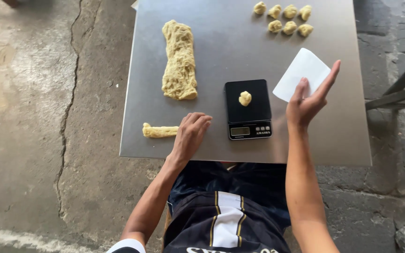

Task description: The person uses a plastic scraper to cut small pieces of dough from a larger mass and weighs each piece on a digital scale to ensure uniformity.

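while a small dough piece sits on the platform of the black scale, which stands near the front edge of the grey metal table, the right hand is raised just right of the scale and grasps a white scraper card between thumb and fingers, the index finger stretched out past the card's edge; the card tilts away from the scale, over the table. the left hand lies palm down on the table just left of the scale, its fingers loosely curled and clasping nothing, its fingertips resting at the right end of a short dough strip that stretches leftwards, away from the scale. behind that strip, left of the scale and further back, lies a long rough dough slab, running front to back. well behind the scale and to its right, near the far edge, seven dough balls sit in two rows. the table stands on cracked concrete floor
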